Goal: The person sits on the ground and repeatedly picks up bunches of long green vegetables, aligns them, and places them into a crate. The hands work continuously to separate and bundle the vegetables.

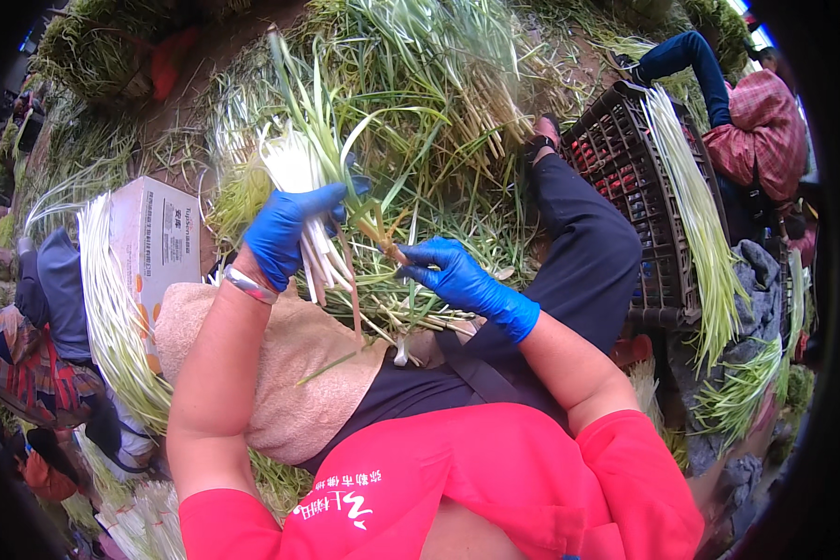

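Note:
My left hand (283,224), in a blue glove, is closed around a bundle of smooth white stalks (290,164), which look like garlic shoots. Against that same hand leans a leafy green shoot (322,140) with a yellowish-brown lower end (385,241). The fingertips of my right hand (455,276), also gloved in blue, pinch this brown end. A thin pale strip (353,294) hangs down between the hands. Under them, loose trimmings and cut stems (420,315) lie by my lap, next to a beige towel (322,392) spread over my left leg.
A heap of uncleaned green shoots (420,77) covers the ground ahead. At left, white stalks (112,294) drape over a printed carton (171,231). More stalks (693,224) hang across a dark plastic crate (616,182) at right. Other people (763,133) sit on both sides.

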`<state>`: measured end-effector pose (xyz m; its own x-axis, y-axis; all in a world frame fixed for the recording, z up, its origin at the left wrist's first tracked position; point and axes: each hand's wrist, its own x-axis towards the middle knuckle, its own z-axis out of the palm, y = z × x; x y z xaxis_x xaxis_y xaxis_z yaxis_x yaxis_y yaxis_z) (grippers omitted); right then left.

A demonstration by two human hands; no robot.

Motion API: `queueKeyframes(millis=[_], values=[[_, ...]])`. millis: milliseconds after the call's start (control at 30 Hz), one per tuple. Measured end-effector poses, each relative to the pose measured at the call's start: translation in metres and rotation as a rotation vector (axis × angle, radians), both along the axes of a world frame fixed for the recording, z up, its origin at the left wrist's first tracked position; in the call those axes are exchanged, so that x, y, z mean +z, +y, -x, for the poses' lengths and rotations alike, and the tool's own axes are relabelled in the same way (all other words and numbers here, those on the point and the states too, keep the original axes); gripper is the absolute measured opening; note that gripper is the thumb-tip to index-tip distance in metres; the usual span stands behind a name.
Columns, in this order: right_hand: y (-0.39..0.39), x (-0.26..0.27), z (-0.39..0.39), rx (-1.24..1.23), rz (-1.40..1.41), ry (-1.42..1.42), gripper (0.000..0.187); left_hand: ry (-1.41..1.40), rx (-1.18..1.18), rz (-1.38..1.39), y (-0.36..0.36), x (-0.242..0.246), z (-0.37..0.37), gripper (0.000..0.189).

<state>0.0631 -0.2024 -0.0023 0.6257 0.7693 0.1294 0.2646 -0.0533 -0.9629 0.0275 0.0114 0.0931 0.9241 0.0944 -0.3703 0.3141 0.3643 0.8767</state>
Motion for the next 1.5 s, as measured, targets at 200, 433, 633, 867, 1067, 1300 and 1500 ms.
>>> queueKeyframes(millis=[200,433,633,867,1067,1300,1500], values=[[0.037,0.038,-0.009,0.058,-0.236,0.58,0.065,-0.062,0.052,-0.059,-0.005,-0.005,-0.003,0.022],[0.074,0.052,-0.008,-0.115,-0.413,0.739,0.04,-0.12,0.155,-0.144,-0.005,-0.002,-0.007,0.021],[0.076,0.045,-0.007,-0.247,-0.416,0.709,0.018,-0.046,0.149,-0.205,-0.005,0.001,-0.007,0.019],[0.079,0.045,-0.011,-0.354,-0.421,0.546,0.011,-0.02,0.218,-0.19,-0.005,-0.001,-0.009,0.018],[0.078,0.045,-0.013,-0.29,-0.401,0.556,0.006,-0.016,0.155,-0.254,-0.006,-0.005,-0.009,0.02],[0.069,0.063,-0.009,-0.48,-0.62,0.685,0.01,-0.038,0.248,-0.049,-0.003,0.003,-0.014,0.017],[0.047,0.094,-0.001,-0.229,-0.697,0.405,0.01,-0.167,0.332,0.129,0.013,0.022,-0.014,0.02]])
